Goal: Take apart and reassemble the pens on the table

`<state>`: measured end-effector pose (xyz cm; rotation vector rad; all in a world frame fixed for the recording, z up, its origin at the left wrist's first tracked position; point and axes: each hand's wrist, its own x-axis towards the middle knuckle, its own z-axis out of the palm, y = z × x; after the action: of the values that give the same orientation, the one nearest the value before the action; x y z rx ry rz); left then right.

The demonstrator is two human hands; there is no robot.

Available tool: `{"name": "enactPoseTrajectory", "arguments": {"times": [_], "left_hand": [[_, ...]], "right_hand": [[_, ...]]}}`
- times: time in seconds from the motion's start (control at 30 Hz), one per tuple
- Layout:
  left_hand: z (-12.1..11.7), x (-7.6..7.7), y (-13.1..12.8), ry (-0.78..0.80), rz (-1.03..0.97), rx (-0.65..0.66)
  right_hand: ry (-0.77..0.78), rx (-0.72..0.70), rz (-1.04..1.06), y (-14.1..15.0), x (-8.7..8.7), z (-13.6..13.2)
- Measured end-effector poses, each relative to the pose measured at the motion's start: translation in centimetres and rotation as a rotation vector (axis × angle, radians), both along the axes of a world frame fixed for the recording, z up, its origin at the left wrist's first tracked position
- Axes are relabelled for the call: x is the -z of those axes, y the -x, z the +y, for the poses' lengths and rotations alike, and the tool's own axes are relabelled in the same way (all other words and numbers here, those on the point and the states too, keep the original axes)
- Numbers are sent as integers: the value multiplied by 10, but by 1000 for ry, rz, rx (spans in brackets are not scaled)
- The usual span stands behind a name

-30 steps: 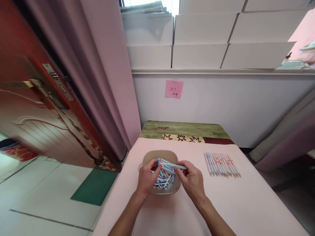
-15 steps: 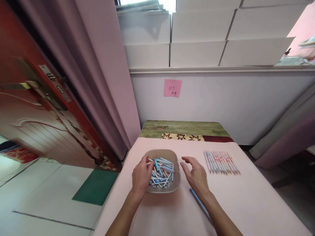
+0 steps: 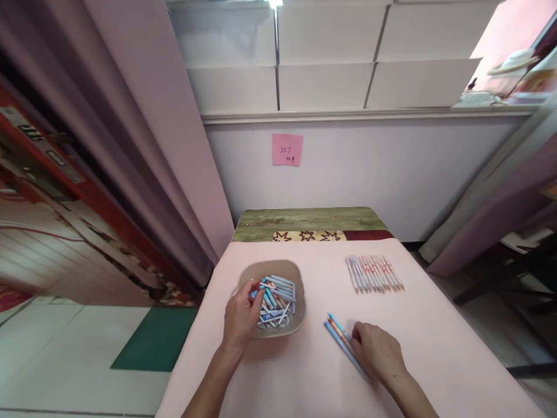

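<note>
My left hand (image 3: 242, 313) is over the left side of a grey-beige plastic basin (image 3: 300, 313), thumb and fingertips pinched on a thin white stick (image 3: 267, 285). Loose pen parts (image 3: 273, 316), mostly pale blue, white and light brown, fill the basin. On the pink cloth to its right lies a blue pen (image 3: 343, 345). Close alongside it is a patterned pen (image 3: 338, 326) with a light blue end and an orange-brown band. My right hand (image 3: 379, 353) is closed on that patterned pen, its lower part hidden by the fingers.
A neat row of several pens (image 3: 375, 274) lies at the right of the pink-covered table (image 3: 313, 383). A green patterned cover (image 3: 304, 217) shows at the table's far edge, against the wall. A pink note (image 3: 287, 150) is stuck above. A curtain (image 3: 174, 145) hangs left.
My right hand has moved from beside the basin down to the blue pen, and the patterned pen now lies beside it. My left hand stays at the basin. The view has turned rightward.
</note>
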<state>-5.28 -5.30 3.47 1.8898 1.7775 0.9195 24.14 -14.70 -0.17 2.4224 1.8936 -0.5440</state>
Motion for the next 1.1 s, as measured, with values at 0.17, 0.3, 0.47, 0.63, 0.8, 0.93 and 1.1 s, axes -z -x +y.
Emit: {"name": "enactPoseTrajectory", "arguments": {"times": [0.17, 0.3, 0.47, 0.63, 0.8, 0.93, 1.1], "left_hand": [[-4, -7, 0, -10, -34, -14], [-5, -12, 3, 16, -165, -41], [-9, -16, -17, 199, -656, 23], [-17, -24, -53, 507, -1121, 200], [-16, -34, -52, 479, -1329, 112], [-13, -35, -37, 507, -1348, 115], [-8, -26, -33, 457, -1324, 66]], "right_hand": [[1, -50, -63, 5, 6, -1], [-6, -21, -40, 0, 1, -3], [-189, 84, 279, 8, -37, 13], [-245, -15, 1040, 58, -60, 45], [-101, -44, 1586, 98, -60, 61], [126, -84, 1696, 106, -60, 62], [275, -150, 1662, 110, -55, 61]]}}
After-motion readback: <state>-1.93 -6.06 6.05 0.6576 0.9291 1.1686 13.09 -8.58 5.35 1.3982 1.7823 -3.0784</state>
